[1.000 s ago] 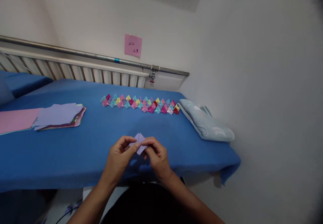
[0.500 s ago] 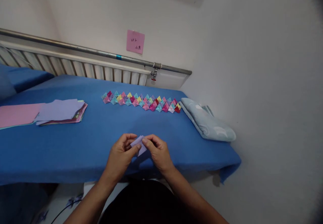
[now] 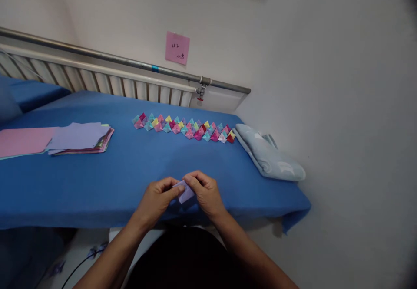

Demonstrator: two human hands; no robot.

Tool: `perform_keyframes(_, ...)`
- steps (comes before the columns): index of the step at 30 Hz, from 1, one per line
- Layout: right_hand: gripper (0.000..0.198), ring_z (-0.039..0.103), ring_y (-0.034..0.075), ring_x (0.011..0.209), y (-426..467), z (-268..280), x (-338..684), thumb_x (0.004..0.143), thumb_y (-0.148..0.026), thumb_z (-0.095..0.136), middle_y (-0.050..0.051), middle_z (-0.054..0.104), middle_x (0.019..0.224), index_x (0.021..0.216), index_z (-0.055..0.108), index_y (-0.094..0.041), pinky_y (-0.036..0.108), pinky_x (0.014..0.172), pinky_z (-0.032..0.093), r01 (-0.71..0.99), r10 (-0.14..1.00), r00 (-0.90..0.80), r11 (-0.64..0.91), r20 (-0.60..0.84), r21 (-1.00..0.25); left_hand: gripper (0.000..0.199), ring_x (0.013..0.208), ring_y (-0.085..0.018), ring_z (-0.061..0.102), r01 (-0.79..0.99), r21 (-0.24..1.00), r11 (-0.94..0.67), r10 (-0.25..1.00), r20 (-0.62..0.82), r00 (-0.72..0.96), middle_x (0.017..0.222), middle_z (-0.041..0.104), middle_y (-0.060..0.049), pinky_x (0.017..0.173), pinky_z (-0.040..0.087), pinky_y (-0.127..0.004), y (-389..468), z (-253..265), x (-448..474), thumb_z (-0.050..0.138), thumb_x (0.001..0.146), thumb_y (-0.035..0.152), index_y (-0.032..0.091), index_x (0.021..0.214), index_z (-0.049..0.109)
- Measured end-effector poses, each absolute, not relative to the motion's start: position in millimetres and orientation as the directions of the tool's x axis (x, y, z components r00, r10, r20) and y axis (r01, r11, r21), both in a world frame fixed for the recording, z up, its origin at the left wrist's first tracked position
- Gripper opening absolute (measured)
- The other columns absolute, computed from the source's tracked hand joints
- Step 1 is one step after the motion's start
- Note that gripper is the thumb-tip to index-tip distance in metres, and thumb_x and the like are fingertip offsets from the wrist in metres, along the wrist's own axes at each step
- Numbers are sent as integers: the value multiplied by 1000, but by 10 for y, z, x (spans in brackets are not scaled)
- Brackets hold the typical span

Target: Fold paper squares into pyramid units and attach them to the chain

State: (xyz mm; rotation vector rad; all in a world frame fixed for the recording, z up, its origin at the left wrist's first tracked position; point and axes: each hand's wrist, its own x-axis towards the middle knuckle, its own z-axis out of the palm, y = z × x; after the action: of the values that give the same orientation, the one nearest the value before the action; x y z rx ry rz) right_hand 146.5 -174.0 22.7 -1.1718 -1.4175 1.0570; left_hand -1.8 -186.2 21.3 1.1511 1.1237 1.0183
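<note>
A small folded piece of lavender paper [image 3: 186,194] is held between both hands, above the near part of the blue cloth [image 3: 137,167]. My left hand [image 3: 159,198] pinches its left side, thumb laid across the front. At the upper right edge, my right hand [image 3: 204,192] grips the paper between thumb and fingers. Part of the paper is hidden by the fingers. Farther back lies a long cluster of folded paper pieces [image 3: 182,127] in pink, turquoise, yellow, purple and red.
Left of the hands lies a stack of coloured sheets with lavender paper [image 3: 76,136] on top, beside pink sheets [image 3: 26,141]. A folded pale blue blanket [image 3: 270,154] sits at the right. A radiator [image 3: 117,86] and pipe [image 3: 107,56] run along the wall, below a pink note [image 3: 177,48].
Both hands still hold the lavender paper. The left fingers have drawn in closer, and less of the paper's left side shows. The whole view has shifted slightly.
</note>
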Motion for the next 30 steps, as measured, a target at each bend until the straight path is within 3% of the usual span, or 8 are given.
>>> perform_keyframes(5, 25, 51, 12, 64, -1728, 209, 1449, 79, -41, 61, -3, 58, 66, 70, 66, -19, 22, 63, 41, 137, 987, 12, 155, 158, -978, 31, 61, -11, 49, -73, 979, 188, 966, -172, 192, 63, 57, 3, 59, 37, -22, -1886, 198, 17, 71, 64, 45, 16, 70, 63)
perform_keyframes(9, 25, 48, 12, 64, -1719, 210, 1445, 78, -42, 61, -4, 54, 64, 68, 64, -19, 23, 63, 39, 142, 984, 48, 166, 174, -976, 31, 56, -10, 41, 31, 982, 187, 966, -189, 177, 56, 46, 5, 55, 30, -23, -1907, 146, 20, 69, 64, 44, 17, 58, 54)
perform_keyframes(16, 27, 43, 11, 61, -1722, 212, 1428, 78, -43, 60, -4, 49, 62, 66, 60, -19, 23, 60, 36, 122, 984, 61, 158, 167, -980, 29, 59, -11, 40, 158, 983, 92, 969, -125, 211, 59, 47, 4, 58, 31, -24, -1915, 134, 11, 60, 71, 45, 17, 62, 57)
perform_keyframes(24, 27, 39, 10, 56, -1672, 79, 1334, 71, -43, 65, -5, 46, 58, 63, 56, -19, 23, 55, 33, -128, 994, 104, -9, -23, -992, 31, 58, -11, 39, 212, 977, 8, 973, -56, 224, 57, 44, 5, 58, 31, -24, -1929, 20, -5, 55, 74, 45, 19, 60, 48)
perform_keyframes(30, 27, 41, 10, 58, -1699, 139, 1369, 76, -42, 62, -4, 48, 60, 63, 58, -19, 22, 58, 35, 32, 998, 30, 48, 49, -998, 29, 64, -12, 46, 116, 991, 68, 949, -100, 299, 66, 52, 3, 60, 36, -24, -1894, 94, -63, 58, 73, 46, 17, 71, 57)
